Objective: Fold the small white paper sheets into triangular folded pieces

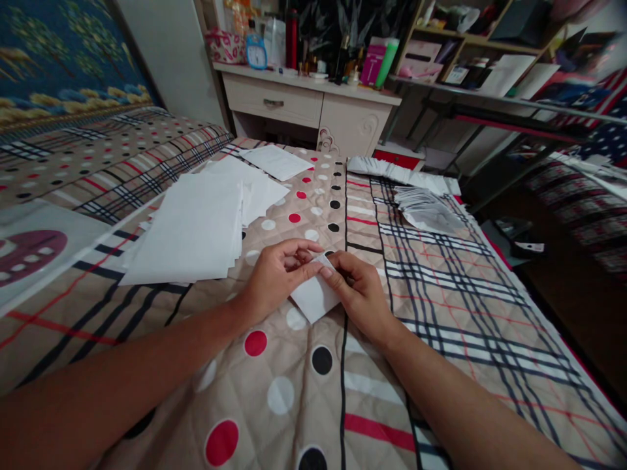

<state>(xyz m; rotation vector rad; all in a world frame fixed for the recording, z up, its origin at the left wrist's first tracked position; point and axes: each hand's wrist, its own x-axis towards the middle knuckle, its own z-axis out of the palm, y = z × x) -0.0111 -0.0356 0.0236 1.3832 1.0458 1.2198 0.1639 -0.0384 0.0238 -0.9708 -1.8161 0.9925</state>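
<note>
Between my hands is a small folded piece of white paper (pixel 316 299), held just above or on the patterned bedspread (pixel 274 418). My left hand (pixel 281 267) pinches its upper left edge with thumb and fingers. On the other side my right hand (pixel 360 287) grips the upper right edge, its thumb pressed on the paper near the left thumb. The curled fingers hide the paper's far edge. To the left lies a loose stack of white paper sheets (pixel 191 228), with one more sheet (pixel 277 161) beyond it.
Toward the far right of the bed lie a row of folded white papers (pixel 401 175) and a fanned pile of folded papers (pixel 426 210). A white dresser (pixel 274 98) with bottles and a blue clock (pixel 255 51) stands behind. A plastic bag (pixel 44 248) lies at left.
</note>
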